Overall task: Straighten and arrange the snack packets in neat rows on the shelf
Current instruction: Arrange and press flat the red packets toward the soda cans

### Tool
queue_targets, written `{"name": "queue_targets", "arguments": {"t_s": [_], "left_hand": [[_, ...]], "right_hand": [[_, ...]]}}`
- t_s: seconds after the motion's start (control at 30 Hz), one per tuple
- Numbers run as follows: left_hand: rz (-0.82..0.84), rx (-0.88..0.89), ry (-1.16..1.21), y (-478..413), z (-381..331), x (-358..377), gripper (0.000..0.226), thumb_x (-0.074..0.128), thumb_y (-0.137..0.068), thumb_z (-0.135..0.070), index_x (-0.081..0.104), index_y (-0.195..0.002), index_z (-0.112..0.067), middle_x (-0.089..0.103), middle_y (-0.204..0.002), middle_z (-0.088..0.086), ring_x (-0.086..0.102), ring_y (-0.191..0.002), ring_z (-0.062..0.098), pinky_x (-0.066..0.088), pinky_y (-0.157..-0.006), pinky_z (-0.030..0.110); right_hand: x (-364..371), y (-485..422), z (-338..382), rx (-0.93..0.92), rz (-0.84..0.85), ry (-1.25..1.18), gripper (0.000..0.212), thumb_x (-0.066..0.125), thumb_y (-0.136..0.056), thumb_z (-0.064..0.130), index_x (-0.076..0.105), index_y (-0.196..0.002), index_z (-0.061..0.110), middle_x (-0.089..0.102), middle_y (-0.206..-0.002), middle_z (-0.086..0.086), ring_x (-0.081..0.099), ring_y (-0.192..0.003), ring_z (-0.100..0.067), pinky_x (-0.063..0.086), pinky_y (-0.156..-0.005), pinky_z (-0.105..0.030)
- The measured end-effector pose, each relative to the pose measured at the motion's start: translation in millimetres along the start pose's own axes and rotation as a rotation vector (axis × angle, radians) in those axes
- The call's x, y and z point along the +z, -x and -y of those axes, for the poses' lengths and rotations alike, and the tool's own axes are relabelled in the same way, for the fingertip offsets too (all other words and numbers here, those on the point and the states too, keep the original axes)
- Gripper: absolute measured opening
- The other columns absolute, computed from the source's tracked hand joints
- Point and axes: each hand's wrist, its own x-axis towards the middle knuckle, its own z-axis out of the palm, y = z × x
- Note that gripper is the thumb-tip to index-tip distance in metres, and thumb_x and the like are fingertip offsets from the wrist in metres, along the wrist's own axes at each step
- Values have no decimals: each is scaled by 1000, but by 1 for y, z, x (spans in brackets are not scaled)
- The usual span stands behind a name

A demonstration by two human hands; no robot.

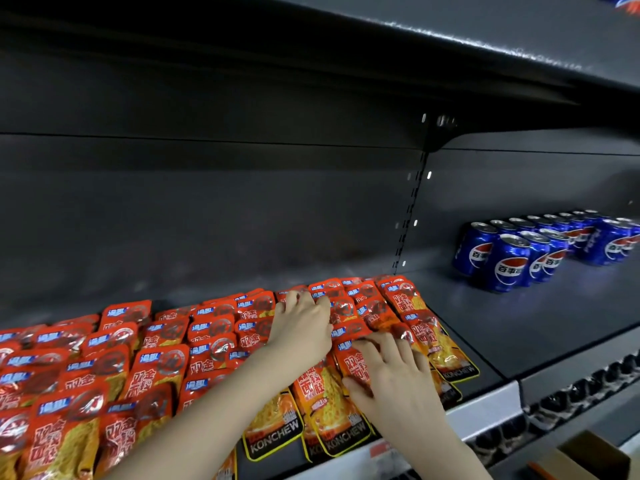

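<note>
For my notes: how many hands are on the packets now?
2. The left hand lies on the back packets; the right hand presses a front packet.

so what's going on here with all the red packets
A person is tidying red snack packets on a dark shelf. The left hand rests on packets further back; the right hand presses, fingers spread, on one near the front. Apart to the right stand blue cans.
</note>
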Motion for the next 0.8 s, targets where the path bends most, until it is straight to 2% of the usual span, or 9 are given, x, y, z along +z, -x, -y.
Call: {"name": "queue_targets", "arguments": {"t_s": [0.13, 0.2, 0.27, 0.3, 0.4, 0.5, 0.6, 0.67, 0.8], "left_hand": [[-151, 22, 18, 6, -4, -2, 36, 41, -97, -29, 41, -131, -18, 44, -135, 6, 31, -129, 25, 32, -107, 41], [-191, 47, 40, 8, -8, -5, 35, 41, -97, -29, 41, -131, -18, 44, -134, 5, 31, -129, 25, 32, -106, 40], [-215, 75, 65, 10, -12, -9, 32, 40, -97, -29, 43, -127, -20, 45, -131, 3, 32, -127, 24, 33, -104, 39], [-227, 86, 74, 10, -14, -11, 31, 40, -97, -28, 45, -126, -20, 46, -129, 2, 33, -126, 24, 33, -103, 39], [-224, 158, 108, 12, -25, -13, 26, 40, -96, -25, 51, -119, -21, 51, -123, -1, 40, -121, 21, 37, -100, 38], [-119, 270, 126, 22, -42, -7, 27, 40, -95, -19, 57, -116, -17, 56, -121, 0, 48, -116, 19, 40, -100, 40], [-40, 370, 16, 33, -57, 4, 28, 40, -94, -15, 58, -115, -11, 55, -123, 2, 45, -119, 21, 34, -102, 40], [-9, 390, -44, 38, -62, 8, 28, 40, -93, -13, 56, -115, -9, 54, -124, 4, 42, -122, 22, 30, -103, 40], [-22, 386, -86, 43, -62, 10, 28, 40, -92, -13, 51, -118, -7, 53, -126, 8, 40, -125, 26, 29, -102, 41]], "right_hand": [[0, -1, 2, 36, 28, 38, 46, 70, -61, 58, 64, -96, 28, 60, -100, 5, 61, -84, -21, 52, -65, -38], [-6, -1, 1, 5, 41, -24, 45, 61, -71, 62, 60, -106, 34, 55, -111, 9, 58, -98, -19, 50, -77, -41], [-14, -2, -7, 28, 65, -151, 42, 49, -82, 62, 52, -118, 40, 45, -124, 16, 45, -117, -12, 38, -98, -41], [-17, -3, -13, 57, 50, -203, 39, 45, -86, 60, 51, -120, 41, 43, -125, 18, 42, -120, -9, 34, -101, -38], [-22, -11, -36, 203, -97, -282, 30, 51, -89, 46, 60, -113, 30, 55, -115, 8, 52, -111, -17, 42, -92, -37], [-12, -17, -50, 283, 14, -286, 37, 56, -87, 41, 56, -119, 22, 52, -119, 0, 50, -113, -24, 42, -93, -37], [3, -19, -53, 269, 101, -250, 46, 62, -81, 31, 51, -124, 17, 47, -124, -6, 43, -119, -29, 33, -100, -37], [9, -19, -55, 250, 124, -234, 46, 61, -80, 25, 51, -125, 18, 44, -126, -7, 40, -122, -30, 29, -103, -37], [12, -20, -57, 243, 101, -225, 42, 59, -83, 21, 51, -124, 22, 43, -125, -6, 39, -121, -31, 29, -102, -36]]}}
